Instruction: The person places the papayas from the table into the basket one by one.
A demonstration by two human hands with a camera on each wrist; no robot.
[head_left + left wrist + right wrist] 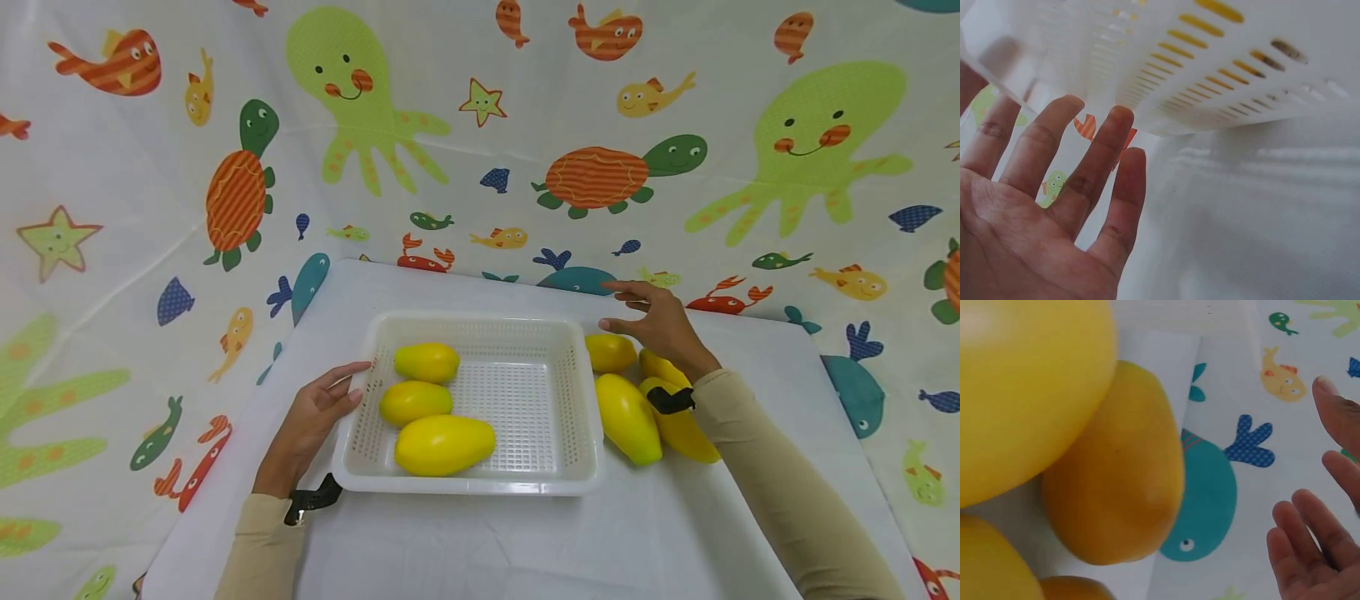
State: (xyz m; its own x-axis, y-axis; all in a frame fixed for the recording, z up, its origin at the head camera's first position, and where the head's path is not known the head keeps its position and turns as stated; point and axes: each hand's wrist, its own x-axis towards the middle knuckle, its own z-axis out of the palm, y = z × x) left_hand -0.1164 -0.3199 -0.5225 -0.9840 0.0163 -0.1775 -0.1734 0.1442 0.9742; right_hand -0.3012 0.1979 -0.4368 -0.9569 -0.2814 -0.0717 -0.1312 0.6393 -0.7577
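A white plastic basket (pixel 525 486) with slotted walls stands on the table. Three yellow papayas (pixel 446 446) with greenish ends lie along its left side. My left hand (pixel 318 417) is at the basket's left rim, fingers spread and fairly straight; whether they touch the rim I cannot tell. In the left wrist view the palm (pixel 1029 231) shows bare beside the slotted wall. Over the pile right of the basket, my right hand (pixel 660 325) hovers with thumb and fingers apart, holding nothing. Several more papayas (pixel 628 417) lie there, partly hidden by the wrist; one papaya (pixel 1116 469) shows near the table's far edge.
A white cloth covers the table (pixel 480 542). Behind and around it hangs a white curtain (pixel 435 50) printed with sea animals. A black strap (pixel 315 497) circles the left wrist, another strap (pixel 671 400) the right.
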